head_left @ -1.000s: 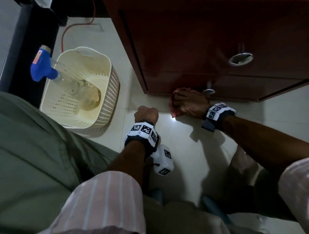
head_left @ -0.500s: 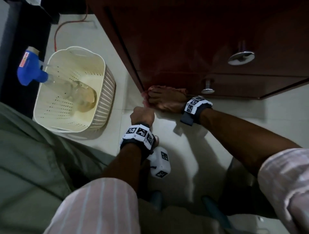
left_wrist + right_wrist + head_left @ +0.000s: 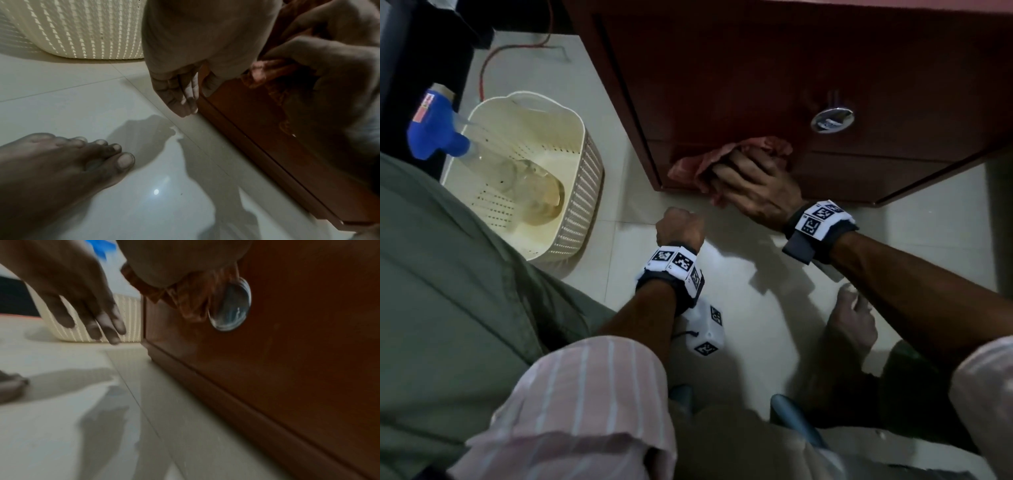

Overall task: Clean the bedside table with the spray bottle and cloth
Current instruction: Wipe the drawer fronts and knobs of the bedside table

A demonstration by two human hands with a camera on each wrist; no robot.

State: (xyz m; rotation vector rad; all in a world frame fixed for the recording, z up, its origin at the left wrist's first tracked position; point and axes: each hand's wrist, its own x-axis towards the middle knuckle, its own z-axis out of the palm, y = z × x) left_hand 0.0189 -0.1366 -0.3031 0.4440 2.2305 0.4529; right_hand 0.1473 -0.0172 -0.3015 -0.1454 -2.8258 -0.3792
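While your right hand (image 3: 756,186) bears the red cloth (image 3: 698,164) against the lower drawer front of the bedside table (image 3: 722,68), the fingers lie spread over the bunched fabric and curl into it. This grip holds the cloth and lets the palm load it against the wood. The round metal knob (image 3: 230,305) sits just beyond the cloth, on the side away from your wrist. Judged from this placement, the wipe covers the bottom strip near the table's corner.

Your left hand (image 3: 679,226) hangs just beside the right hand, above the tiled floor (image 3: 739,291), holding nothing. Its fingers droop loosely, slightly curled. It appears idle because one hand suffices for wiping.

The spray bottle (image 3: 434,126) leans in the cream basket (image 3: 585,164), well apart to the left of your left hand, parked within reach for a further application.
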